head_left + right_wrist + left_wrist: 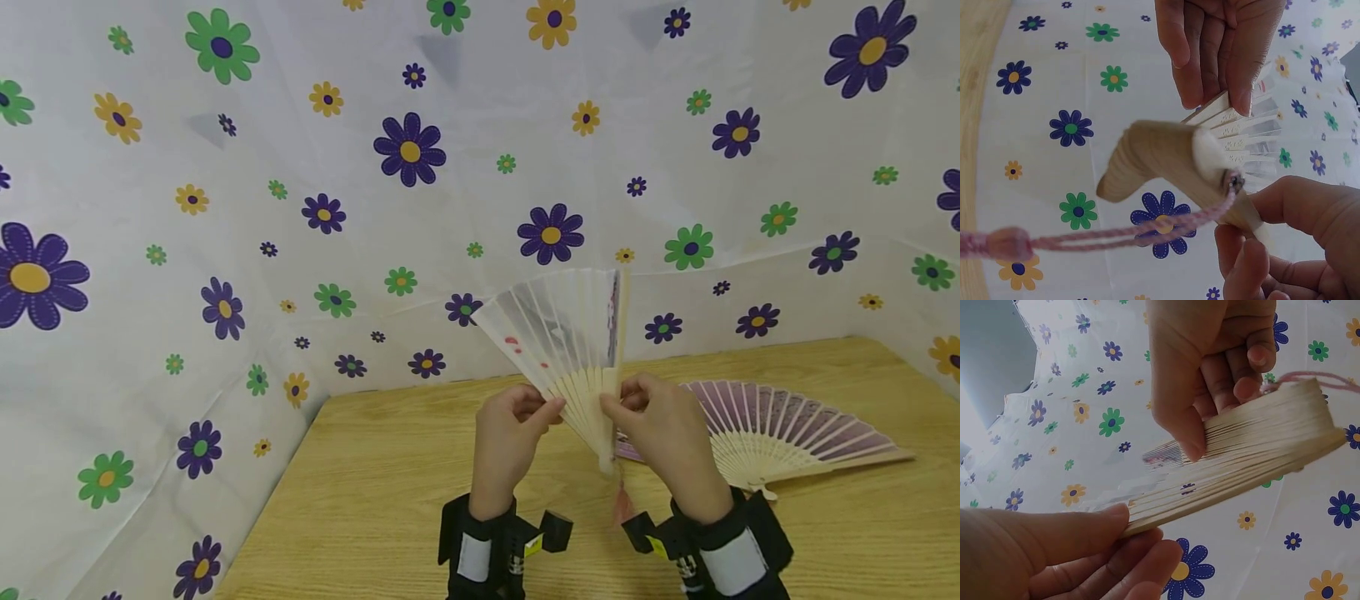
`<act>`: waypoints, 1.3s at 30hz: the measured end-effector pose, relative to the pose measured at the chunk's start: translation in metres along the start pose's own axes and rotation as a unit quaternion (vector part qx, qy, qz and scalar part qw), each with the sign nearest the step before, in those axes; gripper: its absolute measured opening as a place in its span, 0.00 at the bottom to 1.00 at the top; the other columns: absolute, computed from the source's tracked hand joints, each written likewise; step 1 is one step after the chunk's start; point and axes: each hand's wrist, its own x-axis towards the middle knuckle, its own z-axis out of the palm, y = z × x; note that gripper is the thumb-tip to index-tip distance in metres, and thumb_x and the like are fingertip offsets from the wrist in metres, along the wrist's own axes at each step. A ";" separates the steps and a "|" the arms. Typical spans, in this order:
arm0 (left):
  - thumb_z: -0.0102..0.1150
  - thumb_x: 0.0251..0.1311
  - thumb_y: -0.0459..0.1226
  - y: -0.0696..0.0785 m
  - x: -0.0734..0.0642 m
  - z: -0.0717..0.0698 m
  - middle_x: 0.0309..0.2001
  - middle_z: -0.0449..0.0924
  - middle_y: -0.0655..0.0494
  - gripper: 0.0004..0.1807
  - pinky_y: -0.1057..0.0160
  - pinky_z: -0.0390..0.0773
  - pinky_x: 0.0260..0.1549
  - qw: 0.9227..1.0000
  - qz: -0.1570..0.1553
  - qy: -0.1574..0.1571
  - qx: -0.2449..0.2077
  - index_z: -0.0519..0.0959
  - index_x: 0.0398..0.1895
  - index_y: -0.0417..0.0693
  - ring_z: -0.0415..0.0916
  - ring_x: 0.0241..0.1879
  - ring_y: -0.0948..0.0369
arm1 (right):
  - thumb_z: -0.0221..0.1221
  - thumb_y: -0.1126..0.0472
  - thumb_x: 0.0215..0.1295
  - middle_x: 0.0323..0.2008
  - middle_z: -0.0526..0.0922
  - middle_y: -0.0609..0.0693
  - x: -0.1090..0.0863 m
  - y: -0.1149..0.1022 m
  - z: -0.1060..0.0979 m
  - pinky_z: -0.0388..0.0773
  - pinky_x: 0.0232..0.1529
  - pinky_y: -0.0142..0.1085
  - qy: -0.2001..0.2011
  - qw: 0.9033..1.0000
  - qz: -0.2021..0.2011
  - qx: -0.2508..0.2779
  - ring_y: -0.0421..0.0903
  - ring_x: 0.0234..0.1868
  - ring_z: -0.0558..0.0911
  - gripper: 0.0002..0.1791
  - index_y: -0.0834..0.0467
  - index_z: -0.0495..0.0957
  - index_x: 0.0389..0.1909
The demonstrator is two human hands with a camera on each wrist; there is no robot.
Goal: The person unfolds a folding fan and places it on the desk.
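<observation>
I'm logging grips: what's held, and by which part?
A partly open white fan: the left hand pinches its left outer rib, the right hand its right outer ribs.

- White fan (558,333), centre: the pale leaf is marked with grey shading, small red spots and a purple patch toward the right edge; the ribs are cream.
- Tassel (622,507), near: coloured pink, as is its twisted cord (1129,237).
- Purple fan (791,429), right: the mauve leaf is crossed by cream ribs.
- Table (375,500): yellow-brown, streaked with grain.
- Cloth (465,208), far and left: white, scattered with purple, green and yellow-orange flowers.
- Wrist bands (483,550), near: black, marked with white and yellow.
</observation>
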 end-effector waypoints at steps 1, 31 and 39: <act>0.63 0.57 0.39 0.000 0.000 0.000 0.29 0.85 0.45 0.10 0.69 0.78 0.29 1.000 0.000 0.001 0.000 0.83 0.33 0.39 0.83 0.31 0.55 | 0.62 0.57 0.58 0.27 0.85 0.58 0.000 0.000 0.000 0.71 0.23 0.34 0.002 1.000 -0.001 0.000 0.49 0.27 0.82 0.14 0.65 0.80 0.35; 0.63 0.57 0.41 -0.006 0.002 -0.009 0.30 0.85 0.45 0.12 0.67 0.79 0.32 1.000 -0.007 0.006 -0.017 0.82 0.35 0.39 0.83 0.32 0.58 | 0.61 0.57 0.57 0.25 0.84 0.58 0.003 0.006 -0.004 0.64 0.17 0.30 0.030 0.999 0.012 0.000 0.43 0.20 0.75 0.13 0.66 0.80 0.30; 0.63 0.57 0.39 -0.006 0.003 -0.011 0.29 0.85 0.44 0.11 0.67 0.78 0.32 1.000 -0.014 0.007 -0.011 0.82 0.32 0.39 0.81 0.30 0.58 | 0.62 0.57 0.57 0.24 0.84 0.58 0.005 0.008 -0.006 0.64 0.16 0.30 0.028 0.999 0.021 0.006 0.42 0.19 0.74 0.14 0.66 0.80 0.30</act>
